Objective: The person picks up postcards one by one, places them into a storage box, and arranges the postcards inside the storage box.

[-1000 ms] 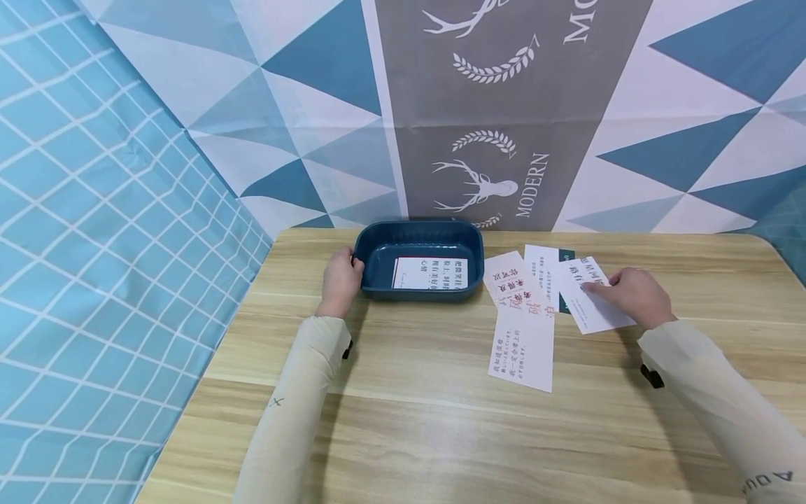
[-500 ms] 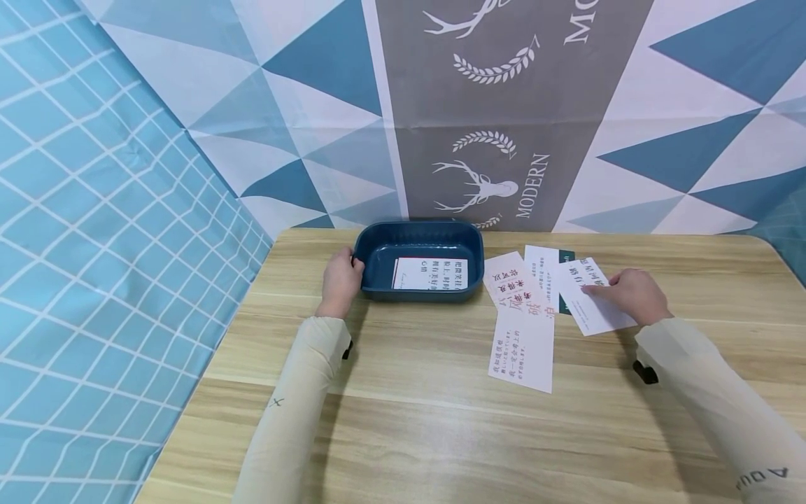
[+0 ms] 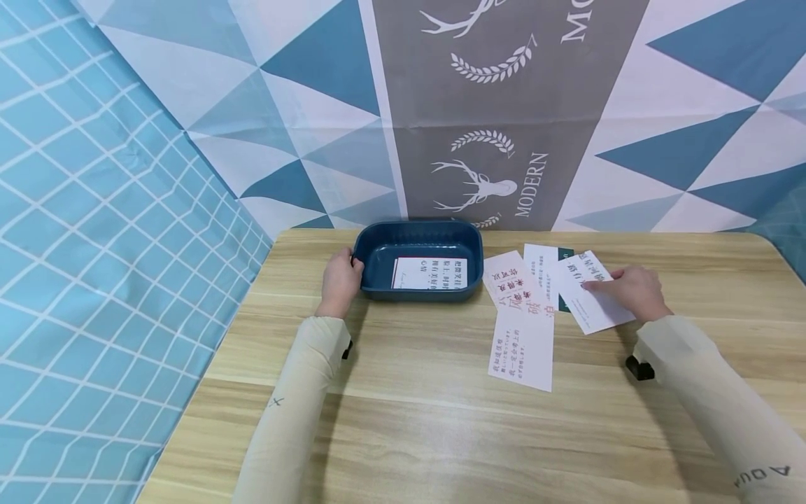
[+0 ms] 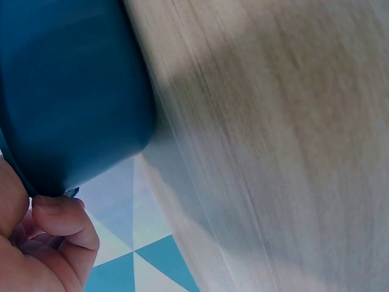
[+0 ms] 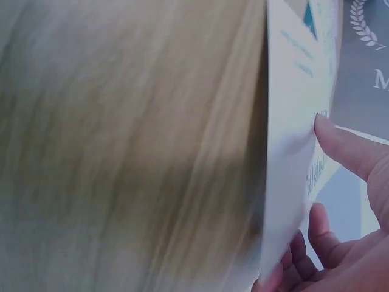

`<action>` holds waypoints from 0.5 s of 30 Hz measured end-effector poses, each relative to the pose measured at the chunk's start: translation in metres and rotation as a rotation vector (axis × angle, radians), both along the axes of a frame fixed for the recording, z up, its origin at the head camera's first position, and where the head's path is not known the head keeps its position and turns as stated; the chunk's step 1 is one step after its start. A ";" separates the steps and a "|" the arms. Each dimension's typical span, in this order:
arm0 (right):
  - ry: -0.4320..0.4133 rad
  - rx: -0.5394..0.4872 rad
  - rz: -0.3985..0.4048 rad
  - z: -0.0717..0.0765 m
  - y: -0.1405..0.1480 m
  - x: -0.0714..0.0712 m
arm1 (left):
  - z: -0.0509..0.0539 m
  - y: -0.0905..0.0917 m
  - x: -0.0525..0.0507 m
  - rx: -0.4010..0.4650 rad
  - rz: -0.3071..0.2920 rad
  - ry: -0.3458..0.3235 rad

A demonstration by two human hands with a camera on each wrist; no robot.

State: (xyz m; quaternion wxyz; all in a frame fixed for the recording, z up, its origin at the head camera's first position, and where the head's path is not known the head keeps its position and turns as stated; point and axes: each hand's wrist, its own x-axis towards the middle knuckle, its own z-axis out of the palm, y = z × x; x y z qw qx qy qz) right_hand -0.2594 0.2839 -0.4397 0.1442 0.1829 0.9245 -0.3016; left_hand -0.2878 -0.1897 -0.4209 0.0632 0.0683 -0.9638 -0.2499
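Where right grip pinches, card jutting leftward

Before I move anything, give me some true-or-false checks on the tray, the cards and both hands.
1. The left hand grips the left end of the blue tray. True.
2. The right hand is gripping the tray too. False: the right hand holds a white card.
3. At least one printed card lies inside the tray. True.
4. In the head view, the loose cards are to the left of the tray. False: the loose cards lie to its right.
5. The tray is turned upside down on the table. False: it stands on the table with its open side up.
6. Some of the loose cards overlap. True.
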 end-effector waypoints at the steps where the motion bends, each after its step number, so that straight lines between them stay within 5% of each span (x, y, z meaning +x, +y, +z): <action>1: 0.007 -0.013 -0.001 0.001 0.000 0.000 | 0.000 0.000 0.000 0.000 -0.001 0.001; 15: 0.120 -0.156 -0.035 -0.001 0.002 0.004 | 0.000 -0.001 0.000 0.013 0.005 -0.017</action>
